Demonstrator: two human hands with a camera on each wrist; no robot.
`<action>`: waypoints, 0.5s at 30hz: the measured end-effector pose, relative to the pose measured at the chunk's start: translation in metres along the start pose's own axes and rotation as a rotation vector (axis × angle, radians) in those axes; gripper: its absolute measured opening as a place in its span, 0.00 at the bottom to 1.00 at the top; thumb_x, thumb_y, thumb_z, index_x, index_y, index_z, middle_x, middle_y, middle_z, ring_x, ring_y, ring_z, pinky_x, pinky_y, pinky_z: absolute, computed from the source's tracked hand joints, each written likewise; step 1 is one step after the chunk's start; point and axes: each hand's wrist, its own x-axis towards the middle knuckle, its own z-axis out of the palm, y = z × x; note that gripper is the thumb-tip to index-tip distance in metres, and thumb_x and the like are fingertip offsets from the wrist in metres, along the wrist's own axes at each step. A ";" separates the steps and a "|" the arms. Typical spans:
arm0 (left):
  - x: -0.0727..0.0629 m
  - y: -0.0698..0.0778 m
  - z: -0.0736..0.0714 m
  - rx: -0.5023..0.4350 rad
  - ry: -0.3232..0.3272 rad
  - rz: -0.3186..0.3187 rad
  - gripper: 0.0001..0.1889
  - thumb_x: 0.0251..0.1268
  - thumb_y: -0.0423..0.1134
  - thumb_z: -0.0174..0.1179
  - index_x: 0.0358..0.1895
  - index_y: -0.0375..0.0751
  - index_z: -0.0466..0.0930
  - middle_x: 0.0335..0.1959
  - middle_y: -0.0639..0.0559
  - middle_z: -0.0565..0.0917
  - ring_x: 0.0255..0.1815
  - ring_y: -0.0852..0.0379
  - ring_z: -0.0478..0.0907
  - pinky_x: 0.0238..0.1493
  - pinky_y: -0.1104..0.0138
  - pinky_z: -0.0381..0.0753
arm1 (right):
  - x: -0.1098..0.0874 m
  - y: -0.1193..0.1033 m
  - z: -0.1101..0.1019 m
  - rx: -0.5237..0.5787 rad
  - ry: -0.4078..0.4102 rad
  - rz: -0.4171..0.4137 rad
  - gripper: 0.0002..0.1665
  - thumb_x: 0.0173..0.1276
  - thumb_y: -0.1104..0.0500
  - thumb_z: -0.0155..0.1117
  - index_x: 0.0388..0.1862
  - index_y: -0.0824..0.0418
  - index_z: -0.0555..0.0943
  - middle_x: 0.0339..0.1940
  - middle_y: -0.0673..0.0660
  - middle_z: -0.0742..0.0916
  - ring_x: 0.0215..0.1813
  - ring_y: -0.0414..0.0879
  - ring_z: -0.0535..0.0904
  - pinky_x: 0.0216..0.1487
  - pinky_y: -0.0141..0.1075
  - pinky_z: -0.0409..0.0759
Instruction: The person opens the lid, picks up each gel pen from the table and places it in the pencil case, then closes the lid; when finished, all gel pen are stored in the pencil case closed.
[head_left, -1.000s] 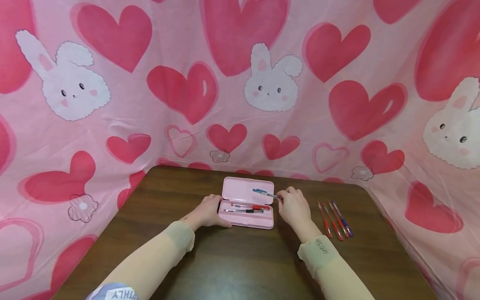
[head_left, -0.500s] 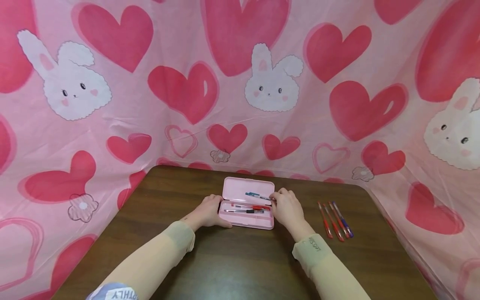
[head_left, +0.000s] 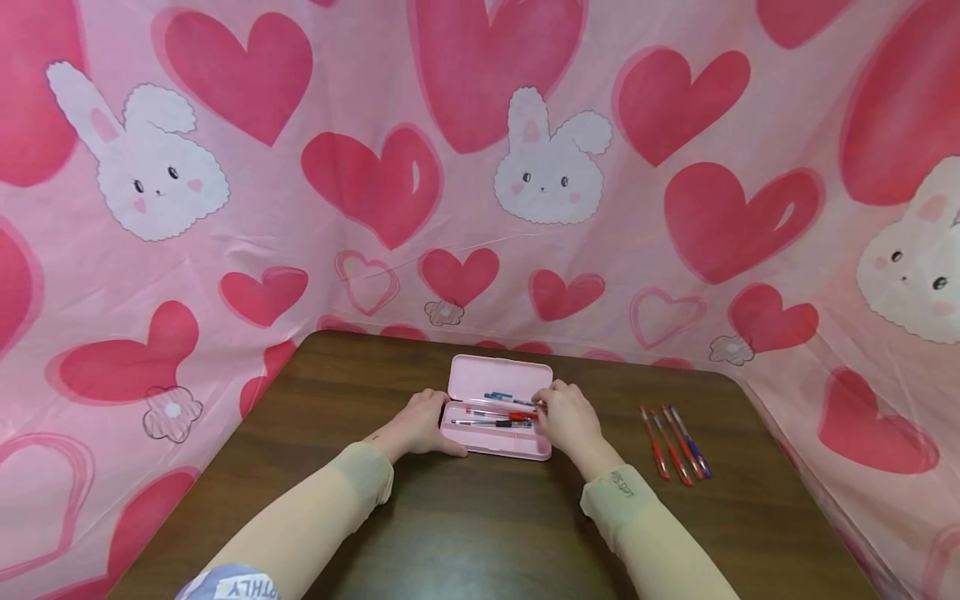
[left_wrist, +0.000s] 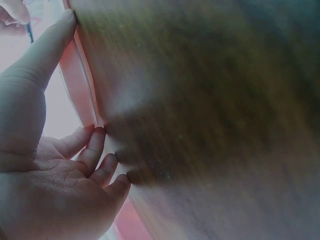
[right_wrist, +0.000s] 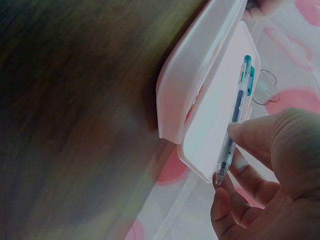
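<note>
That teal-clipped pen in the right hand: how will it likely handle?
The teal-clipped pen looks stiff: no bend shows where the right hand pinches it. Its smooth-looking clear barrel could be slightly slippery. Laid flat, that slim barrel might roll, though the projecting teal clip would probably check it.

The table (head_left: 480, 525) leaves room before the pink case (head_left: 491, 440), whose raised lid (head_left: 483, 376) (tilted back) bars the rear.

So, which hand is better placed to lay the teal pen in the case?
Probably the right hand: it pinches the teal pen at the open pencil case, while the left hand holds its opposite end.
</note>
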 end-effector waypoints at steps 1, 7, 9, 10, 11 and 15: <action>0.000 0.000 0.000 -0.002 -0.001 -0.002 0.54 0.43 0.64 0.88 0.71 0.36 0.76 0.64 0.42 0.81 0.69 0.43 0.74 0.77 0.48 0.77 | 0.000 0.000 0.001 0.005 -0.008 0.001 0.10 0.71 0.60 0.77 0.50 0.56 0.93 0.48 0.60 0.90 0.51 0.59 0.83 0.61 0.54 0.86; 0.000 0.001 0.000 -0.010 -0.011 -0.017 0.54 0.44 0.64 0.88 0.72 0.37 0.75 0.65 0.43 0.80 0.69 0.44 0.73 0.78 0.48 0.77 | 0.000 -0.002 0.005 0.026 -0.033 0.008 0.09 0.71 0.61 0.76 0.49 0.56 0.94 0.47 0.60 0.90 0.49 0.58 0.83 0.59 0.55 0.86; -0.001 0.002 -0.001 -0.009 -0.016 -0.018 0.54 0.44 0.64 0.87 0.72 0.37 0.75 0.65 0.43 0.80 0.69 0.44 0.73 0.78 0.48 0.77 | 0.000 -0.003 0.008 0.023 -0.043 0.015 0.09 0.71 0.61 0.76 0.49 0.55 0.94 0.48 0.59 0.90 0.49 0.57 0.83 0.59 0.54 0.87; -0.001 0.001 -0.001 -0.008 -0.014 -0.016 0.54 0.44 0.64 0.88 0.72 0.37 0.75 0.65 0.43 0.80 0.69 0.44 0.73 0.77 0.48 0.77 | 0.000 -0.003 0.009 0.022 -0.048 0.017 0.09 0.72 0.60 0.76 0.49 0.55 0.94 0.48 0.59 0.90 0.49 0.56 0.83 0.60 0.54 0.87; -0.001 0.001 -0.002 -0.005 -0.012 -0.018 0.54 0.44 0.64 0.88 0.71 0.37 0.75 0.64 0.43 0.80 0.69 0.44 0.73 0.77 0.48 0.77 | 0.000 -0.004 0.010 0.020 -0.051 0.015 0.09 0.72 0.59 0.76 0.49 0.55 0.94 0.47 0.59 0.90 0.49 0.56 0.83 0.60 0.53 0.87; 0.000 0.002 -0.001 -0.008 -0.008 -0.015 0.54 0.43 0.64 0.88 0.71 0.37 0.76 0.65 0.42 0.80 0.69 0.44 0.73 0.77 0.48 0.77 | 0.000 -0.005 0.012 0.023 -0.053 0.006 0.08 0.73 0.59 0.76 0.49 0.54 0.94 0.46 0.58 0.89 0.48 0.55 0.82 0.58 0.53 0.87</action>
